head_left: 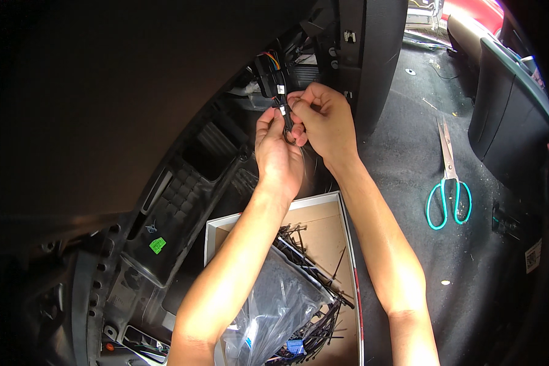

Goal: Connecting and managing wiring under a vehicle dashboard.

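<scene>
A bundle of black cables (pixel 281 91) with white tags hangs at the upper middle, under an opened dark panel. Red, orange and yellow wires show at its upper end. My left hand (pixel 277 146) pinches the bundle's lower part from the left, thumb near a white tag. From the right, my right hand (pixel 323 116) is closed at the same spot, fingertips pressed together against the bundle. Whether it grips the cables or a thin tie there is hard to make out. A dark loop curls just below the fingertips.
Below my forearms stands a cardboard box (pixel 314 210) with black cable ties (pixel 326 332) and a clear plastic bag (pixel 274 299). Scissors with teal handles (pixel 449 177) lie on the dark floor mat (pixel 402 177) at right. A black ribbed trim panel (pixel 180 204) is at left.
</scene>
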`<state>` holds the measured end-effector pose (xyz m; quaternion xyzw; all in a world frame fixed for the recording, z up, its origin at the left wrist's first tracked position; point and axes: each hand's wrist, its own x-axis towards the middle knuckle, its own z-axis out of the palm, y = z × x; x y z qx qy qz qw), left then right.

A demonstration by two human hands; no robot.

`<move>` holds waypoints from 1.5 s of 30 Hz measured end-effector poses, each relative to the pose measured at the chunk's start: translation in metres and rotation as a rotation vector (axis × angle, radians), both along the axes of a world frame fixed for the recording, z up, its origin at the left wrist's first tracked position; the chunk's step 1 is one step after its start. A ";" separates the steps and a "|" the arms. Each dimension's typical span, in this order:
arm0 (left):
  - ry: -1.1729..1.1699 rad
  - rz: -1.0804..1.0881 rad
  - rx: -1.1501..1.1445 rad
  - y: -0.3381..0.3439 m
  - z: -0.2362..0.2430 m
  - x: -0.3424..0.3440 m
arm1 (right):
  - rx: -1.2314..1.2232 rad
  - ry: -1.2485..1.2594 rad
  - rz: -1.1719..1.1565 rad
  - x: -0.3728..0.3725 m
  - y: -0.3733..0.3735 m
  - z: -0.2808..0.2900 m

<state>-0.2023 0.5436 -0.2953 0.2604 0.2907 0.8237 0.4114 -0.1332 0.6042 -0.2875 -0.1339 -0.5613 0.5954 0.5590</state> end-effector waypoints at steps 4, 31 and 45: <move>0.060 0.137 -0.051 0.000 -0.001 0.003 | -0.097 0.071 0.069 -0.001 -0.001 0.001; 0.403 0.374 -0.075 0.004 -0.006 0.013 | 0.243 -0.149 -0.101 0.013 0.001 0.000; 0.461 0.258 -0.117 0.002 -0.001 0.007 | 0.559 -0.321 -0.208 0.019 0.009 0.002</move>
